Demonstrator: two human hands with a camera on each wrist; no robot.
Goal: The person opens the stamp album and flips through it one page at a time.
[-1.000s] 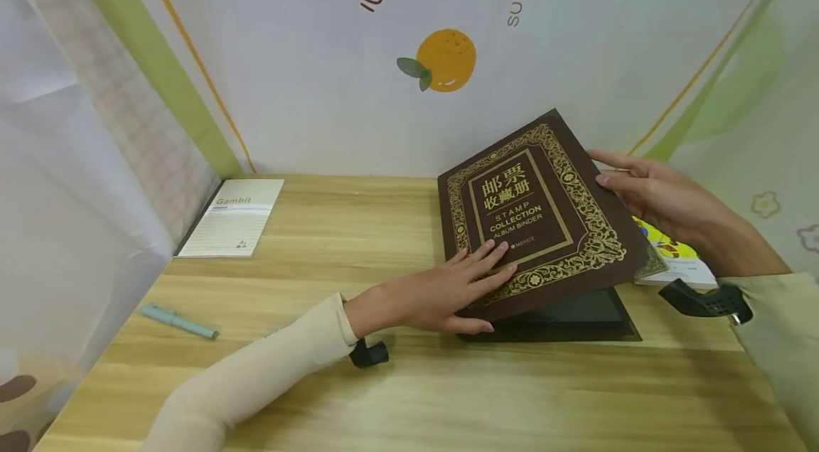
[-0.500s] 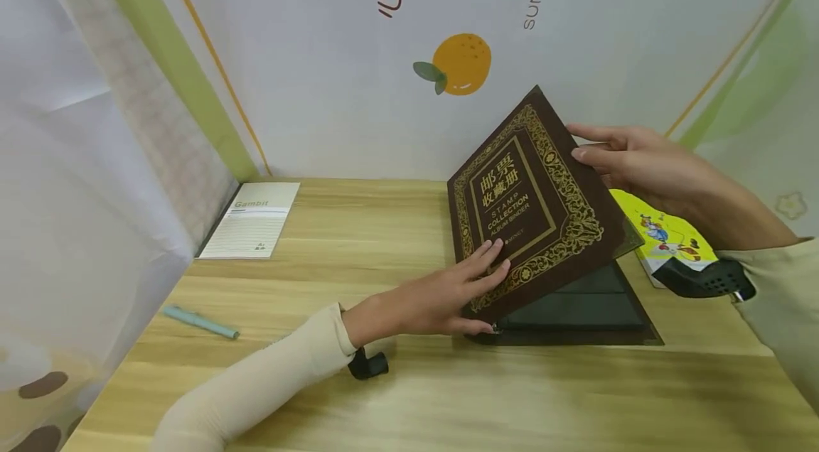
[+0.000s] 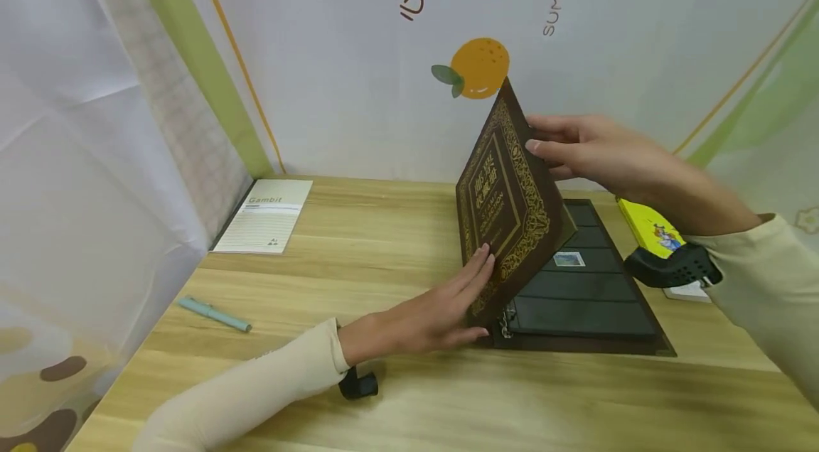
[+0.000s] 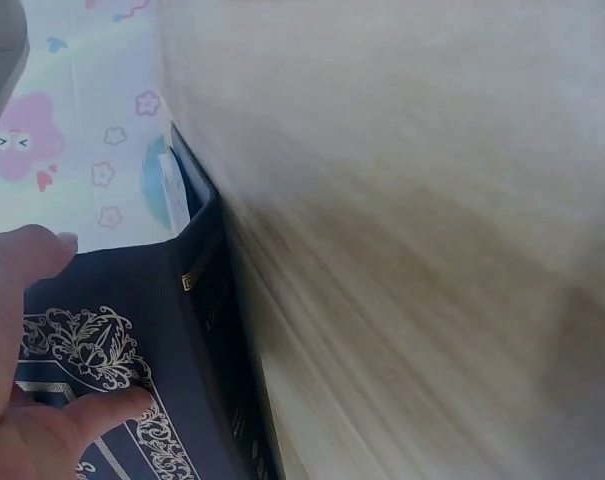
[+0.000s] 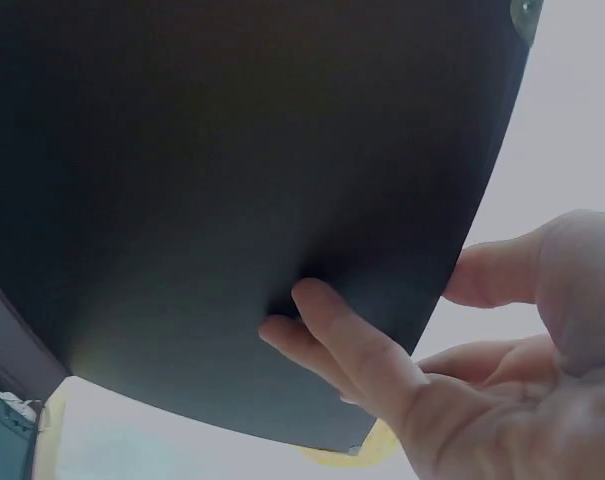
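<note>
We are midway through opening the brown, gold-ornamented stamp album (image 3: 508, 203) on the light wooden table (image 3: 358, 239): our right hand (image 3: 591, 150) pinches the near-upright cover's edge, our left hand (image 3: 435, 310) presses flat-fingered against its front, and swinging it over likely needs that hand clear.

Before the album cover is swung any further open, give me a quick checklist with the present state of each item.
1. Right hand pinches the free edge of the album cover: ok.
2. Left hand rests flat on the cover near the spine: ok.
3. Dark pages lie flat under the raised cover: ok.
4. Table left of the album bare where the cover would land: ok.
5. Binder rings closed: cannot tell.
6. Yellow book apart from the album: cannot tell.
</note>
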